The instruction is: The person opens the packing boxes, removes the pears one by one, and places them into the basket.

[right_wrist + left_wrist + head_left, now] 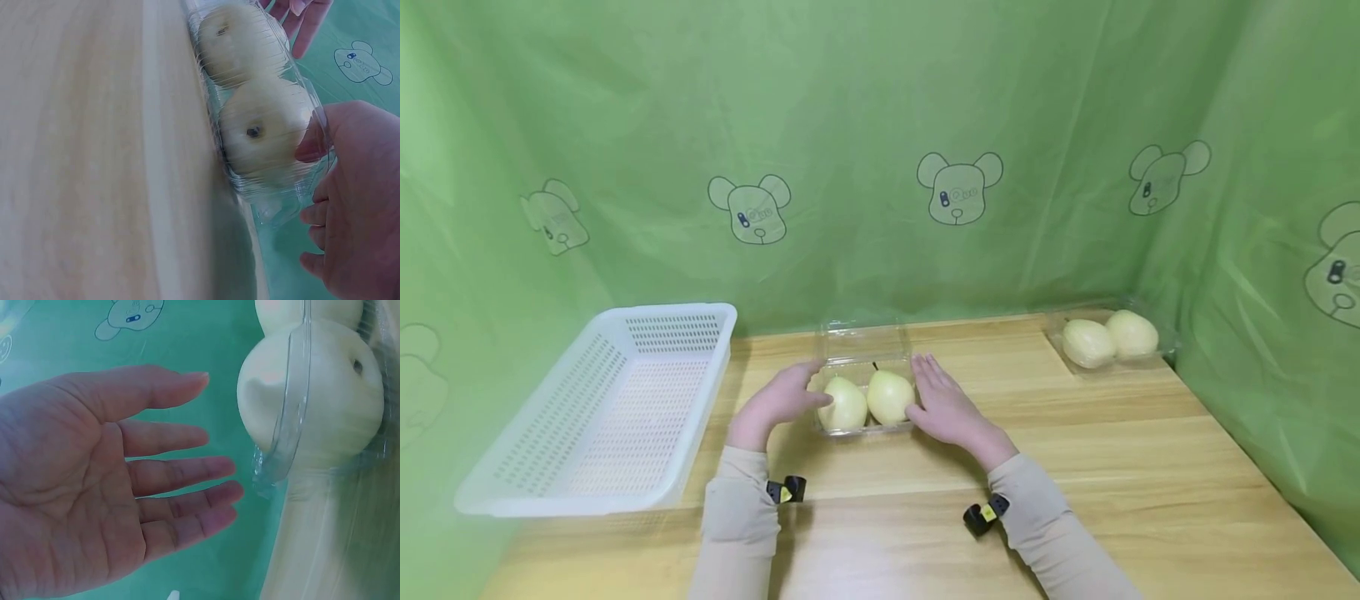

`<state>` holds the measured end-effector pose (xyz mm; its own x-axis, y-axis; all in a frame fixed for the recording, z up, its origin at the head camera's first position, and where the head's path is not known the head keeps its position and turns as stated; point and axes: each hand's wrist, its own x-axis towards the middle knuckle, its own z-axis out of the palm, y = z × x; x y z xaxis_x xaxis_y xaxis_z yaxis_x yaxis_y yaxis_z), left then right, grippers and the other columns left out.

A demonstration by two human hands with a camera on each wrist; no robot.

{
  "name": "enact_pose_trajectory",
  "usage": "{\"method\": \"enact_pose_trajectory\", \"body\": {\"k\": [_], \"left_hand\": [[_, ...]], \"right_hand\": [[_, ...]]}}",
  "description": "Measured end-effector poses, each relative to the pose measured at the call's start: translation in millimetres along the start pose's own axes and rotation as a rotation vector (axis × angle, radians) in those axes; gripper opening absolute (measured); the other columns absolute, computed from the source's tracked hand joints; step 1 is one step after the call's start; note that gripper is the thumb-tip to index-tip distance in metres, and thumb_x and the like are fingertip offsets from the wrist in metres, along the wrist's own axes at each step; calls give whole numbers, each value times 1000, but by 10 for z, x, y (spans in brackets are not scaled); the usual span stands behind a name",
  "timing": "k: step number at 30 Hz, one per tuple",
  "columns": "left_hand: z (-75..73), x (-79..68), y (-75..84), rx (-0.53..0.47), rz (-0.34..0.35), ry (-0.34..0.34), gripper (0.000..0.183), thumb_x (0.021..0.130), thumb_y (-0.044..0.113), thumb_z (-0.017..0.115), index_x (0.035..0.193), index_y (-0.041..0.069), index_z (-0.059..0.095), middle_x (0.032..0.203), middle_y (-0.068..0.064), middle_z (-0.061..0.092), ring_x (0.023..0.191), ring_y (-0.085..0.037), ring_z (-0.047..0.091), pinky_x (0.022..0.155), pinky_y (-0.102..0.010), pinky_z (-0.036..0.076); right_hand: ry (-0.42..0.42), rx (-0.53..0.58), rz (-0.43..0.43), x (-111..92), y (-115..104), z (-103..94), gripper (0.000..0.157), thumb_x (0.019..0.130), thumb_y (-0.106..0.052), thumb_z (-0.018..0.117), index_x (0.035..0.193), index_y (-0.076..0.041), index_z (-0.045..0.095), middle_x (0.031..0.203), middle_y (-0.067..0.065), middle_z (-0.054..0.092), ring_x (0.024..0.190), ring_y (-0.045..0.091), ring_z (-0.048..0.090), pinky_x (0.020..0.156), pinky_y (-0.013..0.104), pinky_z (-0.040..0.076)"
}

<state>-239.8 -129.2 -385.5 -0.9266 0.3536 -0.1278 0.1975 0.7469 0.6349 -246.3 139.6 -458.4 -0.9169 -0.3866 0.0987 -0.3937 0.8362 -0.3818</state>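
A clear plastic clamshell box [872, 430] sits on the table with its lid [865, 342] raised at the back. Two pale yellow pears lie side by side in it, the left pear [846, 408] and the right pear [889, 397], whose stem points up. My left hand [782, 395] is at the box's left side, fingers extended and apart from the plastic in the left wrist view. At the opposite end, my right hand [949, 410] has straight, loose fingers along the side; its thumb [312, 140] shows through the clear wall beside a pear.
A white perforated plastic basket [726, 342] stands on the left of the wooden table [880, 533]. Toward the back right corner, another clear box [1123, 362] holds two pears [1088, 343]. Green curtains [865, 100] with bear-head prints enclose the table's back and sides.
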Motion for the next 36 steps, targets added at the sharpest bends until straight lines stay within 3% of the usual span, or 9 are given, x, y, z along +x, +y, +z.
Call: {"method": "enact_pose_trajectory", "body": {"k": [3,7,9,14,16,21,36], "left_hand": [[32,11,39,-1,-11,-14,72,89,16,65,149,-2,31,149,-25,41,133,-43,45,113,-53,37],[107,44,69,25,-20,-19,73,87,16,68,149,0,33,147,-24,45,134,-40,46,115,-51,36],[147,58,90,35,-23,-23,74,87,16,69,149,-1,33,148,-24,44,125,-39,55,113,-49,39],[221,87,150,52,-31,-12,76,85,14,71,148,-2,33,149,-24,42,117,-38,60,111,-48,42],[245,94,170,56,-40,-1,76,84,14,72,148,-1,34,150,-23,42,129,-38,51,115,-49,37],[321,111,205,80,-62,12,78,83,16,74,148,0,35,151,-23,40,137,-41,42,117,-52,33],[512,228,211,147,-50,59,92,70,20,85,146,-1,38,150,-27,39,132,-46,44,111,-56,40]], "right_hand": [[-1,-9,3,0,-1,-6,81,91,-33,48,152,6,13,161,23,15,151,39,11,124,51,17],[0,-7,2,-2,-3,-15,81,91,-33,48,152,5,13,161,22,16,151,38,11,124,51,17],[5,-9,0,0,1,-8,80,91,-33,47,152,6,14,161,23,16,151,38,11,123,51,17],[6,-18,4,7,5,2,80,91,-33,47,153,5,14,161,22,17,151,38,12,123,52,17],[3,-21,6,8,-1,-3,81,91,-34,47,153,5,13,161,22,17,151,38,12,124,51,17],[0,-20,7,6,-12,-12,81,91,-33,47,152,6,13,161,23,16,151,39,12,124,52,17],[-2,-12,10,5,-9,-3,80,91,-33,47,153,5,12,162,22,15,151,39,10,123,52,17]]}}
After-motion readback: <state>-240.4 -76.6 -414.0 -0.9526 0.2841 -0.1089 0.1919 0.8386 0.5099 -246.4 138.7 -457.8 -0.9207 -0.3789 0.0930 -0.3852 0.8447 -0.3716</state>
